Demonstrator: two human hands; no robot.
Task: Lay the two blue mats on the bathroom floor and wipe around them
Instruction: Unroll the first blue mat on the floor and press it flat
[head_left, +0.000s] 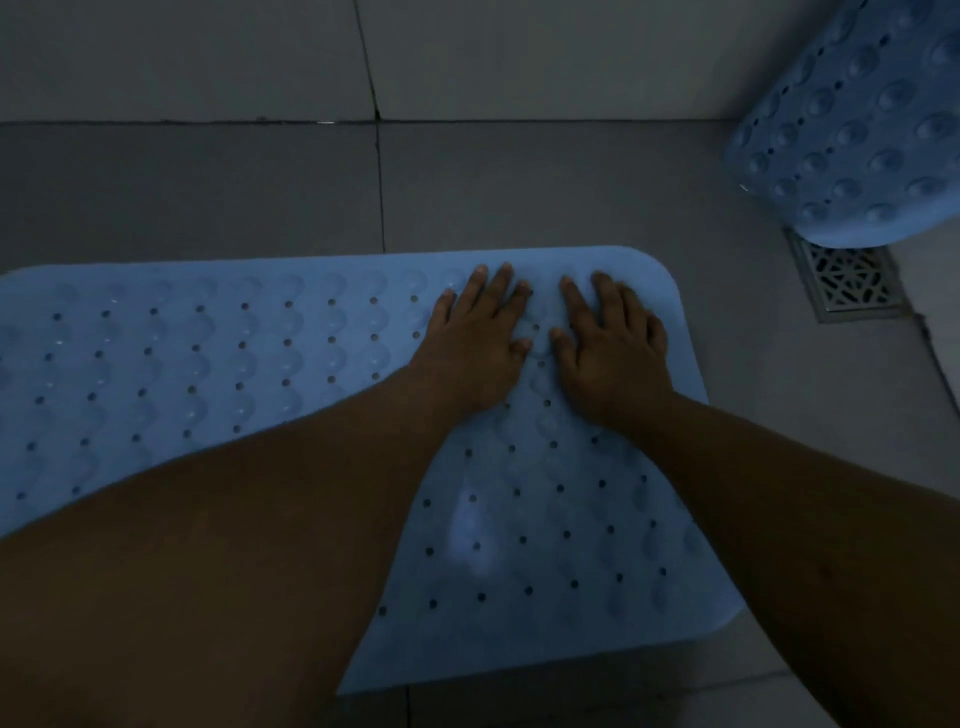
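A blue mat with small holes and raised bumps lies flat on the grey tiled floor, reaching from the left edge to right of centre. My left hand and my right hand press on it side by side near its far right corner, palms down and fingers straight. The second blue mat stands bent at the upper right, its bumpy underside facing me and its lower edge resting on the floor.
A metal floor drain sits at the right, partly under the second mat. The tiled wall meets the floor just beyond the flat mat. Bare floor tiles lie right of the mat. The room is dim.
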